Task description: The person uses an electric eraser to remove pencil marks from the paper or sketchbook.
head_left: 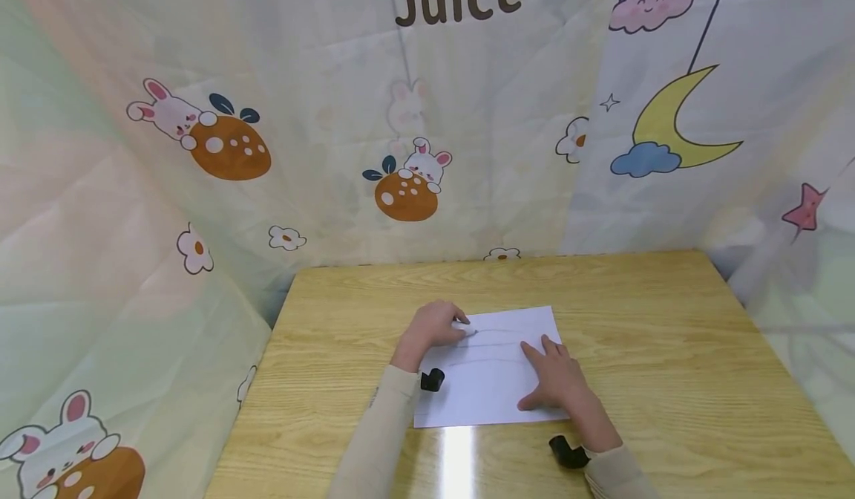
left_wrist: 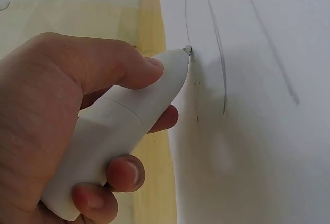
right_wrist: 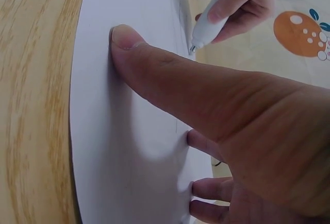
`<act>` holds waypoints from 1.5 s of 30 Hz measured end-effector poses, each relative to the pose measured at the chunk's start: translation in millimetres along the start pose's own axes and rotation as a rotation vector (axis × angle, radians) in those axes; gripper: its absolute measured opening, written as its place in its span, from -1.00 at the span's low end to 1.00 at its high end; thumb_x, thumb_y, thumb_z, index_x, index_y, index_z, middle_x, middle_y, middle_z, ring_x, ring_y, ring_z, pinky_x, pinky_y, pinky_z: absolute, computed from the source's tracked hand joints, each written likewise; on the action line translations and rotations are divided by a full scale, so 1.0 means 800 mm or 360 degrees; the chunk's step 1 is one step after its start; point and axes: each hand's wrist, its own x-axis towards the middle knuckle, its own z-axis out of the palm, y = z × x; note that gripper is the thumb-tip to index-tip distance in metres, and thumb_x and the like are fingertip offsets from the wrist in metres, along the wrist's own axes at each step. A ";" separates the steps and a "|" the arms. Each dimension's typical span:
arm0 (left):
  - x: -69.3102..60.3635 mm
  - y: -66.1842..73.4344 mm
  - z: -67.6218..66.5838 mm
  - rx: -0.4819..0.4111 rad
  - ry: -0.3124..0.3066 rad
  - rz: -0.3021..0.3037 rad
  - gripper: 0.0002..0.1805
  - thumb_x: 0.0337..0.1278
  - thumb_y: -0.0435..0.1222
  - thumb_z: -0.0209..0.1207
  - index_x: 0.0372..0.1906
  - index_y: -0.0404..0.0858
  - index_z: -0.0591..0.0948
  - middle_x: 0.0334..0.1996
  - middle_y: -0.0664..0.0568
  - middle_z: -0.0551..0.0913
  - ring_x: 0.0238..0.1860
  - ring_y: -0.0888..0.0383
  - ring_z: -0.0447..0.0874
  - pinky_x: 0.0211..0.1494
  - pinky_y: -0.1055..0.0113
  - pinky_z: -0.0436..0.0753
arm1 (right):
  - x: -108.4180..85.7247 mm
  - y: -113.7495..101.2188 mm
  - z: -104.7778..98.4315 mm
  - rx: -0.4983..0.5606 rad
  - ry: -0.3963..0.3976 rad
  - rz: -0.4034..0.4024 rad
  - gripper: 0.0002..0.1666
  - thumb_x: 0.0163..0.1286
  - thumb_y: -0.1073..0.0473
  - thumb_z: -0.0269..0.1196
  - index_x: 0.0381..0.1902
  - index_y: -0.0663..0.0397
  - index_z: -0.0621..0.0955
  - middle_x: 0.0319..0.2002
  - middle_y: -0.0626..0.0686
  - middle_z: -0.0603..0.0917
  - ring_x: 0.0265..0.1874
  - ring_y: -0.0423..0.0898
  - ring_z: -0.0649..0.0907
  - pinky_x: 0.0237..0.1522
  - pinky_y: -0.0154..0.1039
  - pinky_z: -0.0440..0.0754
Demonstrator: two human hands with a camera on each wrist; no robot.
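My left hand (head_left: 433,327) grips a thick white pen-like tool (left_wrist: 124,116) near the top left of a white sheet (head_left: 467,402). Its metal tip meets the paper at the end of a thin line in the left wrist view. Several grey, slightly curved lines (left_wrist: 219,44) run across the sheet. Spread over the right part of the paper, my right hand (head_left: 556,374) rests with thumb and fingers apart, the fingertips touching the sheet (right_wrist: 98,131).
The sheet lies on a wooden table (head_left: 668,350). Black wrist-worn pieces show beside the left wrist (head_left: 433,380) and the right wrist (head_left: 568,453). A printed cloth (head_left: 320,113) hangs behind the table and down both sides.
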 end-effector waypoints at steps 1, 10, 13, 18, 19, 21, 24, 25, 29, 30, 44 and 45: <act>0.000 0.000 -0.001 0.0001 0.0003 -0.0008 -0.74 0.06 -0.10 0.31 -0.11 0.02 0.77 -0.16 0.23 0.71 -0.17 0.27 0.62 -0.20 0.32 0.56 | -0.001 0.000 -0.001 -0.0001 0.0003 -0.0002 0.26 -0.28 -0.18 0.62 0.37 0.20 0.38 0.35 0.53 0.15 0.27 0.50 0.20 0.09 0.42 0.25; 0.005 0.002 0.001 0.0002 0.0002 0.0029 -0.75 0.06 -0.11 0.30 -0.11 0.04 0.77 -0.16 0.24 0.70 -0.19 0.30 0.60 -0.22 0.35 0.54 | -0.003 0.002 -0.001 0.0000 0.0027 -0.0006 0.27 -0.29 -0.17 0.63 0.37 0.20 0.38 0.35 0.53 0.16 0.27 0.51 0.19 0.07 0.42 0.26; 0.009 0.004 0.003 -0.0004 -0.0007 0.0050 -0.75 0.07 -0.10 0.29 -0.11 0.04 0.77 -0.15 0.25 0.70 -0.18 0.30 0.60 -0.22 0.35 0.54 | -0.003 0.002 0.002 0.0008 0.0032 -0.0006 0.27 -0.29 -0.17 0.63 0.37 0.20 0.38 0.35 0.53 0.15 0.27 0.52 0.18 0.07 0.43 0.25; 0.007 0.001 0.003 -0.0012 0.0004 0.0007 -0.75 0.04 -0.11 0.31 -0.13 0.03 0.77 -0.16 0.25 0.70 -0.15 0.30 0.61 -0.18 0.34 0.56 | -0.004 0.000 0.004 0.0009 0.0035 0.0006 0.27 -0.29 -0.17 0.63 0.38 0.19 0.38 0.36 0.52 0.15 0.28 0.51 0.18 0.08 0.43 0.25; 0.006 0.000 0.003 -0.0017 0.0003 -0.0005 -0.75 0.03 -0.11 0.32 -0.13 0.03 0.77 -0.17 0.25 0.70 -0.15 0.30 0.61 -0.17 0.33 0.56 | -0.004 0.000 0.004 0.0009 0.0035 0.0008 0.27 -0.29 -0.17 0.63 0.38 0.19 0.38 0.36 0.52 0.15 0.28 0.51 0.18 0.08 0.43 0.25; 0.004 -0.001 0.002 -0.0009 0.0008 -0.0007 -0.75 0.03 -0.11 0.32 -0.13 0.03 0.77 -0.18 0.25 0.70 -0.16 0.30 0.61 -0.16 0.33 0.56 | -0.004 -0.001 0.004 0.0006 0.0035 0.0012 0.26 -0.29 -0.17 0.63 0.37 0.18 0.39 0.36 0.51 0.16 0.28 0.50 0.19 0.08 0.43 0.25; 0.005 0.002 0.000 -0.0011 0.0002 0.0032 -0.75 0.06 -0.11 0.30 -0.12 0.02 0.77 -0.17 0.24 0.70 -0.14 0.29 0.61 -0.15 0.33 0.56 | -0.004 -0.001 0.004 -0.0001 0.0038 0.0012 0.26 -0.29 -0.18 0.63 0.37 0.18 0.39 0.35 0.51 0.17 0.28 0.50 0.20 0.08 0.43 0.26; 0.006 0.003 0.000 -0.0014 -0.0002 0.0048 -0.75 0.06 -0.11 0.30 -0.12 0.02 0.77 -0.17 0.24 0.70 -0.14 0.29 0.61 -0.15 0.33 0.56 | -0.004 -0.001 0.004 -0.0005 0.0038 0.0012 0.26 -0.29 -0.18 0.63 0.37 0.18 0.39 0.35 0.50 0.17 0.28 0.50 0.20 0.08 0.43 0.26; 0.008 0.007 -0.002 -0.0008 -0.0023 0.0060 -0.74 0.09 -0.10 0.27 -0.10 0.02 0.77 -0.14 0.24 0.70 -0.12 0.27 0.62 -0.13 0.34 0.56 | -0.005 -0.001 0.003 -0.0017 0.0042 0.0012 0.26 -0.28 -0.18 0.62 0.37 0.18 0.39 0.35 0.51 0.16 0.28 0.49 0.20 0.10 0.41 0.25; 0.008 0.007 -0.002 -0.0010 -0.0026 0.0047 -0.74 0.08 -0.10 0.28 -0.10 0.02 0.77 -0.14 0.24 0.70 -0.12 0.27 0.62 -0.13 0.33 0.56 | -0.005 -0.001 0.003 -0.0019 0.0042 0.0013 0.26 -0.28 -0.18 0.62 0.37 0.19 0.39 0.35 0.51 0.16 0.28 0.49 0.20 0.10 0.41 0.25; 0.010 0.010 0.001 0.0006 -0.0038 0.0015 -0.74 0.09 -0.11 0.28 -0.10 0.01 0.77 -0.16 0.25 0.71 -0.22 0.31 0.60 -0.21 0.35 0.55 | -0.003 -0.001 0.002 -0.0036 0.0026 -0.0007 0.27 -0.28 -0.19 0.62 0.38 0.20 0.38 0.35 0.53 0.15 0.27 0.50 0.20 0.07 0.43 0.25; 0.010 0.010 0.001 0.0019 -0.0035 0.0012 -0.74 0.09 -0.12 0.28 -0.10 0.01 0.77 -0.16 0.24 0.71 -0.22 0.31 0.60 -0.21 0.35 0.55 | -0.003 0.000 0.002 -0.0045 0.0025 -0.0006 0.28 -0.28 -0.20 0.62 0.38 0.20 0.38 0.35 0.53 0.15 0.27 0.50 0.20 0.06 0.43 0.26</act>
